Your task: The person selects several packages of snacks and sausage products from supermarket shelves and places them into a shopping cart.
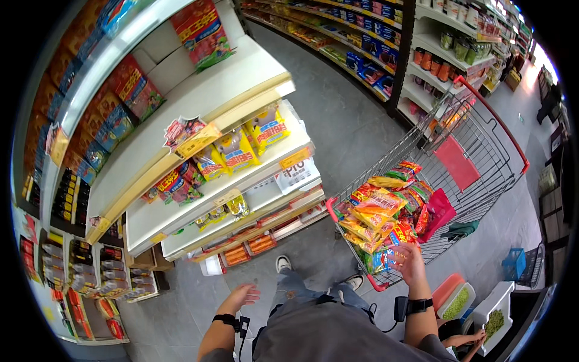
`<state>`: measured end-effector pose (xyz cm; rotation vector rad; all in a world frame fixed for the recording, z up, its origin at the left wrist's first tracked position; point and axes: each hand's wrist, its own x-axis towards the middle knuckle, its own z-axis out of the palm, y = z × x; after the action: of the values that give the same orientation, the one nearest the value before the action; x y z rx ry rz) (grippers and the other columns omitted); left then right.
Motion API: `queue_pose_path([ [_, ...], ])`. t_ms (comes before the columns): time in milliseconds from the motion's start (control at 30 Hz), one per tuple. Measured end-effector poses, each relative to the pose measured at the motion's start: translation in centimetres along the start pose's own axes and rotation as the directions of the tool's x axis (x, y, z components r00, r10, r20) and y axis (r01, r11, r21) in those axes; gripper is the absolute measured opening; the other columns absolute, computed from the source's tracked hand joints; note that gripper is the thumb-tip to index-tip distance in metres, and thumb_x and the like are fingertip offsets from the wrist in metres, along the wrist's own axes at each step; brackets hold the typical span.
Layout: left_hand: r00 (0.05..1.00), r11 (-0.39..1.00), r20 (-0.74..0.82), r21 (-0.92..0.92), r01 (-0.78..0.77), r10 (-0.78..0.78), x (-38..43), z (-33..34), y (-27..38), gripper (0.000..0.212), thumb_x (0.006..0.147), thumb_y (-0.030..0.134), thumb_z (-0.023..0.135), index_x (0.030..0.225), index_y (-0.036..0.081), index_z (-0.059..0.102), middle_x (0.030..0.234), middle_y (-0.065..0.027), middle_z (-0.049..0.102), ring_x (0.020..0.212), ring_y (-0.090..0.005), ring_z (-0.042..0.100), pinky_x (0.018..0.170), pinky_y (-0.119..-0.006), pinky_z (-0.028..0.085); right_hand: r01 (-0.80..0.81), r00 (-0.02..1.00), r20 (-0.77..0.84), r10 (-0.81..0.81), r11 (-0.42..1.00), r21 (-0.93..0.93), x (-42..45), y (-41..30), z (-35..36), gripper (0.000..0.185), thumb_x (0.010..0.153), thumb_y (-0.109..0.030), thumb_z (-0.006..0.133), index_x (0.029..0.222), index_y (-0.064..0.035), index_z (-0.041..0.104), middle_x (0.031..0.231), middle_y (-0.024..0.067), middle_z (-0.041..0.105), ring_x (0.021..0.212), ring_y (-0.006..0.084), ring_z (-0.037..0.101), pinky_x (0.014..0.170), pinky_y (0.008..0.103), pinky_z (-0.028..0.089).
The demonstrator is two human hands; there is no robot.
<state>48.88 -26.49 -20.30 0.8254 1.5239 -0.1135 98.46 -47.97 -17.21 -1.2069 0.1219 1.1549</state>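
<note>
A wire shopping cart (466,158) with a red handle stands at the right, its near end holding a heap of red, yellow and green snack bags (375,210). Over the cart's near corner is my right hand (409,262), fingers apart, beside a blue and red bag; whether it touches the bag is unclear. My left hand (243,296) hangs empty above the floor, fingers apart, in front of the shelf unit. On the white shelves (253,68) at the left stand red snack bags (203,34), and lower down lie yellow bags (237,149).
Stocked shelves (362,40) line the aisle's far side. Bottles fill a rack (81,271) at the lower left. At the lower right, another person's hands (479,335) are at a white tray (506,312) of green pieces, near a tub (457,303) and a blue basket (513,264).
</note>
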Motion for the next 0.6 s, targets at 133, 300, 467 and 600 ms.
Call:
queue_pose_path([
  [133,0.983,0.994,0.147,-0.012,-0.108,0.109,1.9,-1.7,-0.2,0.037,0.091,0.036,0.052,0.113,0.006,0.053,0.106,-0.0091,0.064,0.087,-0.0195,0.063,0.076,-0.032,0.049,0.112,0.993,0.041,-0.111,0.994,-0.019,1.2,-0.9,5.9,0.038,0.092,-0.038,0.043,0.11,-0.0063,0.052,0.097,0.0115,0.062,0.079,0.0273,0.067,0.069,0.0392,0.054],
  [300,0.919,0.921,0.178,0.108,-0.375,0.353,4.1,-7.3,2.1,0.034,0.093,0.032,0.052,0.11,0.003,0.055,0.101,-0.0084,0.065,0.084,-0.0167,0.062,0.075,-0.03,0.048,0.218,0.957,0.218,-0.192,0.971,-0.102,1.1,0.5,19.2,0.037,0.092,-0.036,0.043,0.109,-0.0049,0.052,0.1,0.0127,0.064,0.08,0.0271,0.067,0.07,0.0368,0.054],
  [467,0.83,0.83,0.028,0.003,-0.558,0.558,2.5,-14.4,4.3,0.026,0.093,0.024,0.053,0.107,0.002,0.056,0.096,-0.0079,0.065,0.083,-0.0151,0.061,0.076,-0.028,0.049,0.245,0.905,0.409,-0.115,0.927,-0.282,1.5,3.8,32.2,0.03,0.092,-0.027,0.047,0.109,-0.0033,0.052,0.101,0.0128,0.063,0.084,0.0269,0.066,0.07,0.035,0.054],
  [600,0.674,0.628,-0.157,-0.259,-0.734,0.722,-0.6,-17.9,7.9,0.023,0.09,0.016,0.06,0.108,0.003,0.055,0.098,-0.0055,0.064,0.087,-0.0133,0.06,0.079,-0.028,0.048,0.299,0.849,0.527,-0.046,0.863,-0.406,0.7,5.5,39.2,0.022,0.091,-0.019,0.051,0.108,-0.0042,0.052,0.104,0.0108,0.062,0.091,0.0233,0.064,0.073,0.0314,0.051],
])
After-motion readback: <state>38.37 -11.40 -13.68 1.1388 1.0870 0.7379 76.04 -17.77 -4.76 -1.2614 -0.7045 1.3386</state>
